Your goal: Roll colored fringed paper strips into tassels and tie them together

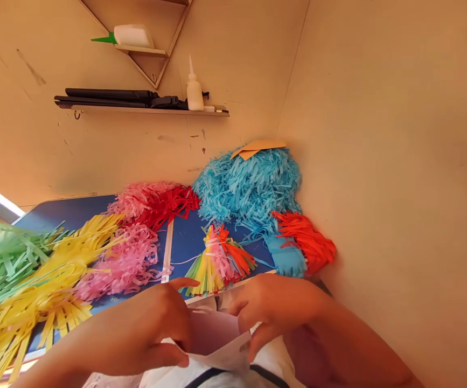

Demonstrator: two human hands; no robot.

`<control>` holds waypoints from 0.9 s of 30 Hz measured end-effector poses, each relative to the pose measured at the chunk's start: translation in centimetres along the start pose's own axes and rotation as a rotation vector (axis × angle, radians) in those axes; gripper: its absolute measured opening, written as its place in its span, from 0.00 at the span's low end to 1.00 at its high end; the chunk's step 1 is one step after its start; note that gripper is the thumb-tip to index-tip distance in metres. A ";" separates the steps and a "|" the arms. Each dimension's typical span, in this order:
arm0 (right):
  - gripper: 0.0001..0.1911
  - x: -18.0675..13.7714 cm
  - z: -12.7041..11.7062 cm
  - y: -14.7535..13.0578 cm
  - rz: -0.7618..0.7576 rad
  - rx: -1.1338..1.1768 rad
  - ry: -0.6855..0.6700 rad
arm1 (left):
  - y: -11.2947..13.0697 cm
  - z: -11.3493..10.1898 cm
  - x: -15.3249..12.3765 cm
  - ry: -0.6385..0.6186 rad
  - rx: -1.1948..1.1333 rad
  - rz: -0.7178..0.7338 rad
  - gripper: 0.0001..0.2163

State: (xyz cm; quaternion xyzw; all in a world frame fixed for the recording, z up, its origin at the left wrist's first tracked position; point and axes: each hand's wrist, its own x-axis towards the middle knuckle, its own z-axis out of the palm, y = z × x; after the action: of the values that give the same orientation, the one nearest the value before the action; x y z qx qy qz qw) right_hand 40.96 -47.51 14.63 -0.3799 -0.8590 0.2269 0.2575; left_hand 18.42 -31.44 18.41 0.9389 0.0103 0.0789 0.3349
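Note:
Close to my lap, a folded sheet of pale lilac paper point(214, 330) hangs between my hands with its near edge raised. My left hand point(164, 326) is closed on the left part of the sheet, thumb below and index finger stretched toward the table. On the other side, my right hand point(271, 310) pinches the right part of the paper between thumb and fingers. Just beyond the hands, a multicoloured fringed paper tassel point(219, 261) lies on the blue table point(185, 237). White fabric with dark straps shows under the sheet.
Green point(11, 264), yellow point(71, 253) and pink paper fringes point(126, 261) spread on the left. Red fringe point(168, 207), a large blue fringe pile point(253, 183) and orange-red fringe point(308, 240) stand behind. A wall shelf point(148, 110) carries a bottle point(195, 92) and hair straightener point(107, 98).

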 end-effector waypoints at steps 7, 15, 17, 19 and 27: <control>0.23 -2.2 -1.1 0.4 0.232 0.173 0.200 | -5.8 7.2 -1.1 0.584 -0.290 -0.188 0.38; 0.16 -5.1 0.3 0.0 0.377 0.177 0.314 | -5.0 15.3 0.3 0.707 -0.181 -0.236 0.44; 0.15 -5.5 0.5 0.2 0.413 0.187 0.338 | -4.2 15.3 0.1 0.727 -0.175 -0.209 0.37; 0.15 -5.8 0.8 0.6 0.427 0.192 0.360 | -3.9 15.6 -0.3 0.776 -0.183 -0.202 0.30; 0.13 -5.1 4.7 2.8 0.409 0.275 0.626 | -6.2 21.0 -2.3 1.099 -0.367 -0.413 0.28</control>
State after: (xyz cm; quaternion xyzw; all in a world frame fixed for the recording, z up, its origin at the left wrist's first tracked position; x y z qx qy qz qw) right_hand 42.54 -50.64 8.00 -0.5558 -0.6073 0.2596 0.5048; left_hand 19.58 -39.95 -1.90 0.6664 0.3495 0.4853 0.4453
